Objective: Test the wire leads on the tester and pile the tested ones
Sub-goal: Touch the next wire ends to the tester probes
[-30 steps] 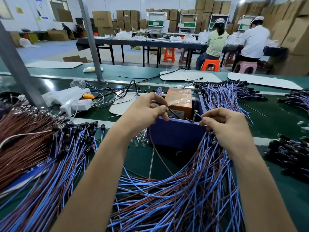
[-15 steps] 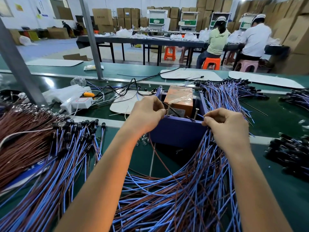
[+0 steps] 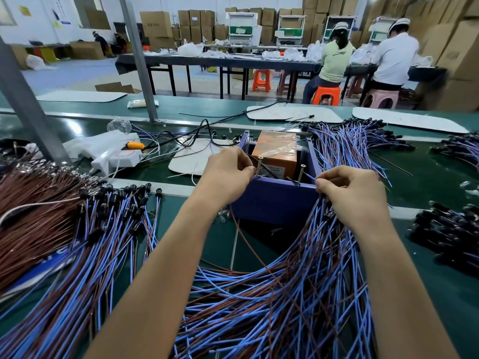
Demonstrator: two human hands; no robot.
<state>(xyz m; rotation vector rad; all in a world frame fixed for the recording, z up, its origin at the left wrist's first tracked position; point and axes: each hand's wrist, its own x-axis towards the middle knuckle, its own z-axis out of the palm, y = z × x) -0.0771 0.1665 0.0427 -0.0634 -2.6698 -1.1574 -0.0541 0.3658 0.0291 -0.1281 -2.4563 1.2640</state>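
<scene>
Apparently, left hand and right hand each pinch a lead end in curled fingers against the tester's posts, likely to bridge them.

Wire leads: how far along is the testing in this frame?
Done, apparently: a fanned pile lies at the left, though nothing marks it as tested. In hand: the left hand and right hand each pinch a wire end at the screw posts of the tester. Left: the big heap under the forearms, probably untested.
</scene>
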